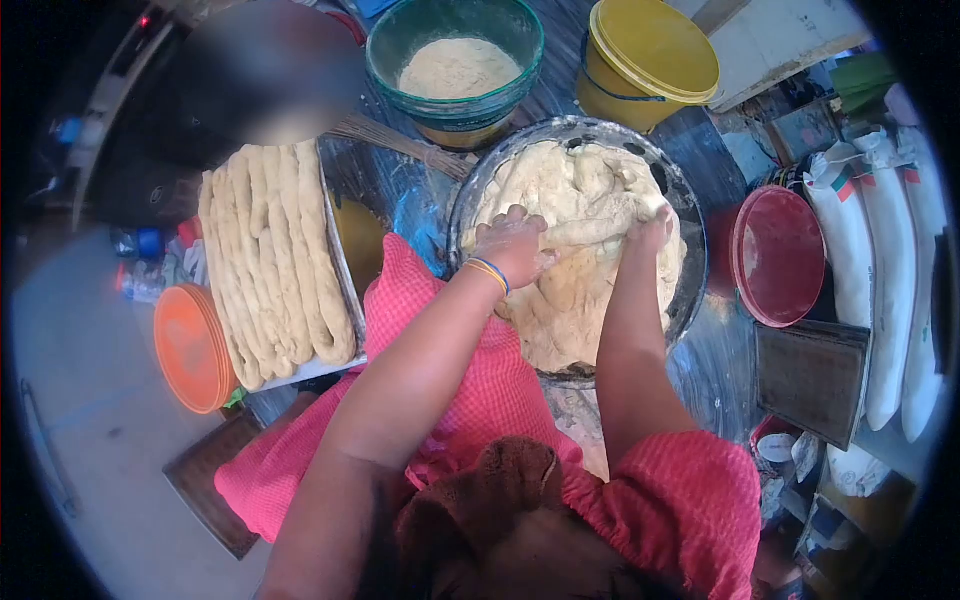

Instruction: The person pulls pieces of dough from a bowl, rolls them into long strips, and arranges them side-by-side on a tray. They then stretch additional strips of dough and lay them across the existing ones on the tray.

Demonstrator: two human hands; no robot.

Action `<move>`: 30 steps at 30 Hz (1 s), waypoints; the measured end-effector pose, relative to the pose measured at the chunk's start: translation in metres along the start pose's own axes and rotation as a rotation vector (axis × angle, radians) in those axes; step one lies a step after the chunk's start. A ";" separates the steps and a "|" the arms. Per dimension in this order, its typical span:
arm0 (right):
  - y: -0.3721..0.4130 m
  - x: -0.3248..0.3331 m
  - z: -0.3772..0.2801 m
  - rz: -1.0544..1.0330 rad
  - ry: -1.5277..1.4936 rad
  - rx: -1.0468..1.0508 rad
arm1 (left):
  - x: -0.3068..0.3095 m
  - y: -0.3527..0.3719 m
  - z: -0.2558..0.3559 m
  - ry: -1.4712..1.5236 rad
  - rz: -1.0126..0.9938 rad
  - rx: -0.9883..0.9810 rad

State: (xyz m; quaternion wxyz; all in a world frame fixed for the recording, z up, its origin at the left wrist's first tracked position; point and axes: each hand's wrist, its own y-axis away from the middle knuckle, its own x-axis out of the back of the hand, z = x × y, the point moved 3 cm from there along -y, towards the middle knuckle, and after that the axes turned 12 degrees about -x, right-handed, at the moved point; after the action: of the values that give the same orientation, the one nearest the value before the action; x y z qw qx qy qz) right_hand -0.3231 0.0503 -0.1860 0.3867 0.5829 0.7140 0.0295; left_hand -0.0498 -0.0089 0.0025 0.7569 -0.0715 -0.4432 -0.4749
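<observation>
Landmark: metal basin (600, 128), round, rim dusted white. Inside it, dough (565, 310), a pale lumpy mass filling most of the bowl.

Left hand (512, 245) over the basin's near-left part, curled into a fist, knuckles up, closed on a thick fold of dough and coated with it. Blue and yellow bracelet (490, 271) at the wrist.

Right hand (652, 228) at the basin's right side, fingers sunk into the dough. Cannot tell whether spread or clenched. Short roll of dough stretched between the two hands.

Left of the basin, touching distance: tray (340, 245) stacked with long dough ropes (270, 260) laid side by side.
Beyond the basin: green bucket (455, 105) of flour (457, 65). To that bucket's right, still behind the basin, yellow bucket (645, 55) with lid on.
Right of the basin: red plate (778, 255), tilted on edge. Farther right, white sacks (890, 280).
Far left of the basin, past the tray: stack of orange plates (190, 348).
Near-right of the basin: dark board (810, 378).
</observation>
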 end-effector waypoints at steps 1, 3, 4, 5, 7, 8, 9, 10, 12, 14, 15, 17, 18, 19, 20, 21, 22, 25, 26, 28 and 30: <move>0.008 0.006 -0.003 -0.005 0.001 -0.002 | 0.001 0.001 0.000 0.004 0.009 -0.004; 0.024 0.015 -0.009 -0.087 -0.033 0.057 | 0.001 0.002 0.001 -0.004 0.004 0.014; 0.036 0.018 -0.014 -0.091 -0.034 0.053 | 0.002 0.002 0.001 -0.015 -0.004 0.028; 0.046 0.021 -0.021 -0.150 -0.060 0.020 | 0.002 0.003 0.000 -0.016 -0.002 0.032; 0.066 0.025 -0.036 -0.208 -0.087 -0.016 | 0.000 0.003 -0.001 -0.009 -0.020 0.024; 0.074 0.023 -0.047 -0.352 -0.055 0.016 | 0.000 0.003 -0.001 -0.009 -0.020 0.025; 0.080 0.025 -0.056 -0.495 -0.022 0.049 | -0.001 0.004 0.000 -0.011 -0.019 0.024; 0.084 0.031 -0.063 -0.499 -0.037 0.033 | -0.001 0.004 0.001 -0.013 -0.020 0.023; 0.091 0.042 -0.074 -0.483 -0.103 -0.078 | -0.001 0.002 0.003 -0.001 -0.038 0.023; 0.090 0.057 -0.077 -0.506 -0.119 -0.293 | -0.002 -0.001 0.006 0.011 -0.059 0.017; 0.098 0.054 -0.077 -0.365 -0.003 -0.381 | -0.004 -0.004 0.008 -0.009 -0.076 0.012; 0.094 0.075 -0.063 0.037 0.334 -0.462 | -0.005 -0.007 0.010 -0.032 -0.085 0.003; 0.069 0.099 -0.045 -0.246 0.427 -0.388 | -0.008 -0.008 0.010 -0.024 -0.095 0.000; 0.074 0.094 -0.048 -0.249 0.431 -0.386 | -0.010 -0.008 0.011 -0.013 -0.107 0.001; 0.079 0.093 -0.051 -0.180 0.784 -0.311 | -0.011 -0.008 0.012 -0.011 -0.104 0.002; 0.084 0.093 -0.053 -0.101 1.132 -0.225 | -0.013 -0.009 0.013 -0.023 -0.142 0.023; 0.087 0.089 -0.052 -0.109 1.369 -0.046 | -0.014 -0.010 0.014 -0.037 -0.179 0.042; 0.099 0.086 -0.052 -0.045 1.258 -0.070 | -0.017 -0.009 0.013 -0.022 -0.231 0.046; 0.096 0.087 -0.053 -0.109 1.137 -0.053 | -0.018 -0.010 0.010 -0.027 -0.218 0.046; 0.126 0.051 -0.075 -0.273 0.794 0.004 | -0.025 -0.012 -0.002 -0.006 -0.204 0.027; 0.167 0.007 -0.116 -0.463 0.416 0.090 | -0.027 -0.012 -0.007 0.045 -0.133 -0.011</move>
State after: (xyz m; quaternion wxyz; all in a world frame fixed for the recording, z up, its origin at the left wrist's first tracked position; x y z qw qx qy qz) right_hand -0.2562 0.1568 -0.0260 0.2025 0.4026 0.8923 0.0278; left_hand -0.0595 -0.0015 -0.0252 0.7331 -0.0355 -0.4271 -0.5281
